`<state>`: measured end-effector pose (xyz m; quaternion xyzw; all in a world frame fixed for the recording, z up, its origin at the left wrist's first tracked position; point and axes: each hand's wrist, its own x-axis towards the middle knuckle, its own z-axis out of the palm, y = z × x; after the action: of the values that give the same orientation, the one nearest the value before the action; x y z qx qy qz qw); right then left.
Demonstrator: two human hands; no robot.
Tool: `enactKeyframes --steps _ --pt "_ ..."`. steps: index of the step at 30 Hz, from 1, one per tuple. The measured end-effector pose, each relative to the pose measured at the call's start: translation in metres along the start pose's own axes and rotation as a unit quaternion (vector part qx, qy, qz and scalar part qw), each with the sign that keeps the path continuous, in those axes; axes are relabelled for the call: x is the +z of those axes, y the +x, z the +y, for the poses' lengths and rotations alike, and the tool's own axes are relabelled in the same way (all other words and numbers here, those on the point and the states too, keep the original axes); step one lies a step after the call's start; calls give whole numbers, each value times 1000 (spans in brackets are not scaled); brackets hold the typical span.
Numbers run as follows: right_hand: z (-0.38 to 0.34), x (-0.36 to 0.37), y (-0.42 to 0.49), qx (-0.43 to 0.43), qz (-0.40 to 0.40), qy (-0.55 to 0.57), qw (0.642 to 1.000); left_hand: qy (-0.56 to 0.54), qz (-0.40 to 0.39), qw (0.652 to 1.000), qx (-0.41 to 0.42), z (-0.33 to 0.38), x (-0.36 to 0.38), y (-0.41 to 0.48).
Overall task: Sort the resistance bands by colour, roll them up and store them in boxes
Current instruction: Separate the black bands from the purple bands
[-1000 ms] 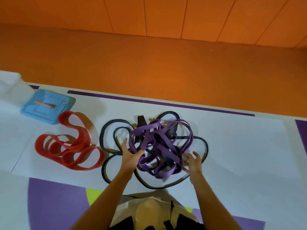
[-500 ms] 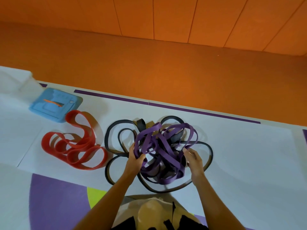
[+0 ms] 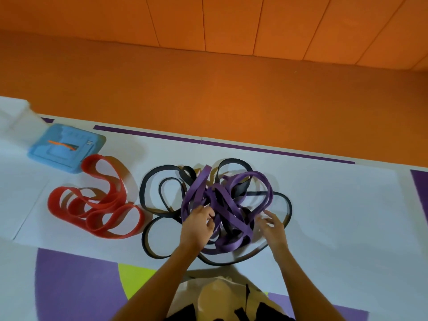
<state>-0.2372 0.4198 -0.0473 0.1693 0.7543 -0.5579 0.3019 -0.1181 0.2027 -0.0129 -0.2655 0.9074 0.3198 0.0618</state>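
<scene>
Head view: two hands work at a heap of flat purple rubber bands (image 3: 231, 200) on a white mat (image 3: 335, 205).

The left hand (image 3: 196, 225) curls its fingers round purple strands at the heap's near left. The right hand (image 3: 273, 228), fingers spread and loose and slightly blurred, sits at the near right edge; whether it touches cannot be told. The heap lies between the hands, on top of looping black rubber bands (image 3: 188, 174). Wide red rubber bands (image 3: 104, 206) lie to the left, apart from both hands. Beyond them is a square light-blue box (image 3: 64, 148) with unreadable print.

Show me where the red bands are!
In the head view the red bands lie at left, just below the blue box, beside the black-and-purple tangle.
</scene>
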Motion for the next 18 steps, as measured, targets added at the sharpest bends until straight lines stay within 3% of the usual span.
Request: enactKeyframes --steps 3,6,8,10,14,18 --pt "5 -5 -4 15 -37 -44 998 -17 -165 986 -27 6 8 5" --pt "5 -4 -10 -15 -115 -112 987 -39 -225 972 -44 10 28 1" --pt "5 4 -15 -57 -168 -206 962 -105 -214 968 -79 11 41 0" --pt "3 14 -16 -69 -149 -301 939 -180 -187 956 -133 15 52 -1" --pt "4 30 -19 -120 -90 -453 879 -368 -156 877 -267 28 63 2" --pt "4 31 -24 -137 -75 -367 917 -365 -119 879 -282 34 67 4"
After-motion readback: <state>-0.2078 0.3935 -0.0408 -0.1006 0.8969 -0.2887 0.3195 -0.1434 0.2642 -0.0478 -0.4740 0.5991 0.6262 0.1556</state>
